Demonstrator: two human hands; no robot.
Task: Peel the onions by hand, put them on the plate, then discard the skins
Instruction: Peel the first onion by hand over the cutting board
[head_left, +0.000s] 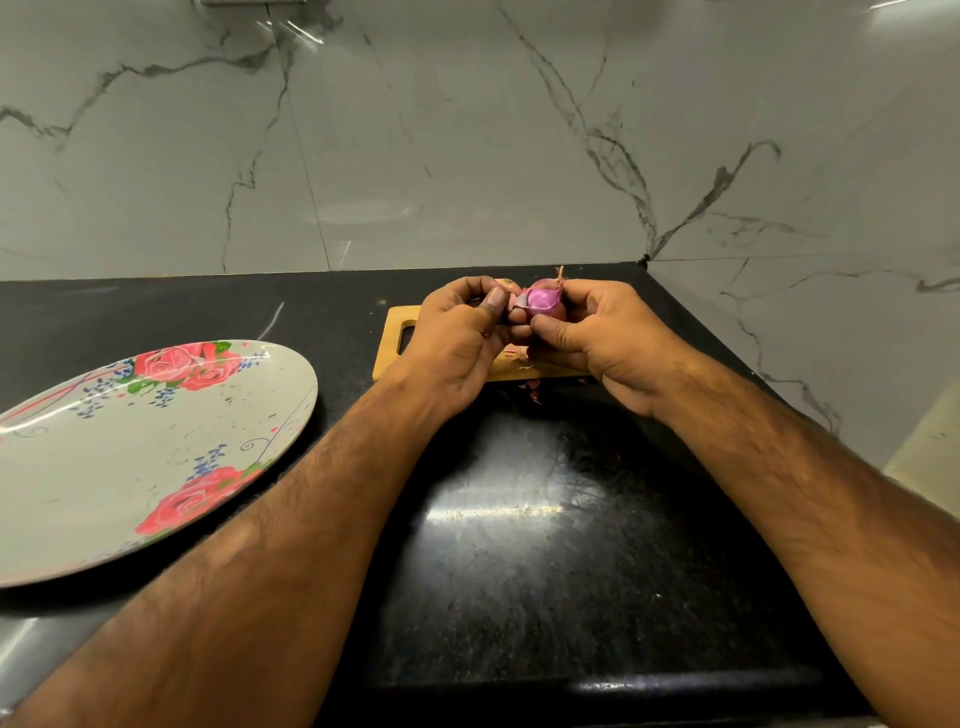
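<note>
One plate, grey with red roses and small blue sprigs, lies on the black counter at the left, nothing on it. No writing or label can be read on it.

Right of the plate and farther back lies one wooden cutting board with a handle slot at its left end. Two hands meet above it. The left hand is curled, and its thumb and fingers pinch the left side of the onion, where a pale flap of skin stands loose. That one onion sits between the two hands, purple and glossy where it is bared, its dry stem pointing up at the right. A rounded pinkish shape just behind the left fingers may be a second onion, but it is mostly hidden.

The right hand grips the onion from the right, fingers wrapped over it and thumb pressed beneath.

A few skin scraps lie at the board's near edge, below the hands.
</note>
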